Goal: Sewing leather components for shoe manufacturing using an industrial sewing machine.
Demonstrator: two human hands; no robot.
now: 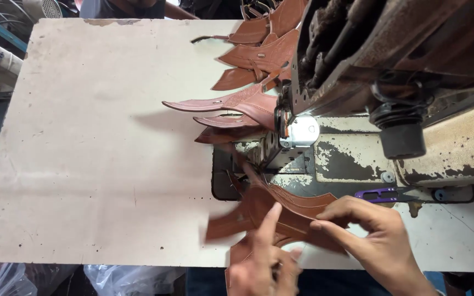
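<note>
both hands (325, 241) pinch a brown leather piece (281, 211) near purple snips (382, 193).

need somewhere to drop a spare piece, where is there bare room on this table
Free: the wide pale worn tabletop, from its left edge to the sewn brown leather pieces piled behind the needle. Also a small strip right of the purple thread snips. Crowded: around the old sewing machine, and the near edge, where left hand and right hand press brown leather.
</note>
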